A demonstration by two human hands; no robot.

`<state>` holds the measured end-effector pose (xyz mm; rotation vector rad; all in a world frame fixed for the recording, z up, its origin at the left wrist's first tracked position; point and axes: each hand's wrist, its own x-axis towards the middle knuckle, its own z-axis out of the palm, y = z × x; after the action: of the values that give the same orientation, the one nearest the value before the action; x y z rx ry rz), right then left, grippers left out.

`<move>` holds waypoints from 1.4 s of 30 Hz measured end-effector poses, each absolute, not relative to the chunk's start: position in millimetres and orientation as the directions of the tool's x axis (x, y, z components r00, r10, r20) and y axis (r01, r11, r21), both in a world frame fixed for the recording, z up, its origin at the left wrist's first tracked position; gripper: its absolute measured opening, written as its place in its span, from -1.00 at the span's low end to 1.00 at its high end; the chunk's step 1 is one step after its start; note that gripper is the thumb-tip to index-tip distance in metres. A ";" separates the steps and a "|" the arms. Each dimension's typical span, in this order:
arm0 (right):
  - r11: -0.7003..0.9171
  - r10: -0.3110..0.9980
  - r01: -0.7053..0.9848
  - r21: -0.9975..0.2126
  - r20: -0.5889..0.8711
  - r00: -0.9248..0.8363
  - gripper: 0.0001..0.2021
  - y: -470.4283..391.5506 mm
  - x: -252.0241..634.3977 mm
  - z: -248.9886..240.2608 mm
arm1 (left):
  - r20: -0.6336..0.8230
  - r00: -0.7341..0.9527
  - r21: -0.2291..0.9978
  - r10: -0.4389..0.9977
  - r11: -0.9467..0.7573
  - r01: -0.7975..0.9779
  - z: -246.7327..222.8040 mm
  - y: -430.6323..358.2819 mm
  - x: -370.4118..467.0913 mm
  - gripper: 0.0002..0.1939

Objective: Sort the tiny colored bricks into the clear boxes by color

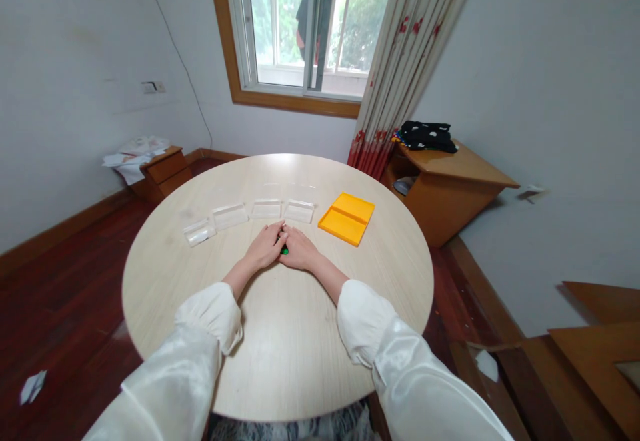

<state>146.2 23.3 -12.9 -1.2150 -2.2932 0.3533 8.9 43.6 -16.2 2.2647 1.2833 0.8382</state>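
My left hand (265,246) and my right hand (299,249) meet near the middle of the round table, fingers curled together into a cup. Between them shows a small shiny green piece (285,250), with something dark beside it. My palms and fingers hide the rest of what they enclose, so its kind cannot be made out. Just beyond my fingertips stand clear plastic boxes (267,209) in a shallow arc. To the right of my right hand lies an open orange tray (346,218) with a ridge across its middle.
The pale wooden round table (280,347) carries all of this. Behind it on the right, a brown cabinet (455,181) holds folded black cloth (429,136). A small drawer unit (167,173) with papers stands at the back left. A curtain (410,54) hangs by the window.
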 end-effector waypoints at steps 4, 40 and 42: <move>0.573 0.819 0.636 -0.516 0.376 -0.433 -0.53 10.2 144.4 -21.2 | 0.371 0.325 0.607 0.870 -0.492 0.624 -25.8 24.7 16.5 -0.57; 0.461 0.884 0.784 -0.415 0.284 -0.370 -0.30 -22.7 143.9 -12.0 | 0.279 -0.186 0.959 0.942 -0.265 0.099 -14.7 20.5 3.1 -0.63; 0.470 0.879 0.784 -0.406 0.292 -0.376 -0.48 -17.8 139.2 -16.0 | 0.262 -0.135 0.961 0.956 -0.246 0.124 -20.1 22.7 6.5 -0.65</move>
<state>139.2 -17.8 -16.0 -1.3830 -2.2556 0.2744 6.5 22.7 -20.1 1.4065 1.2690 1.4636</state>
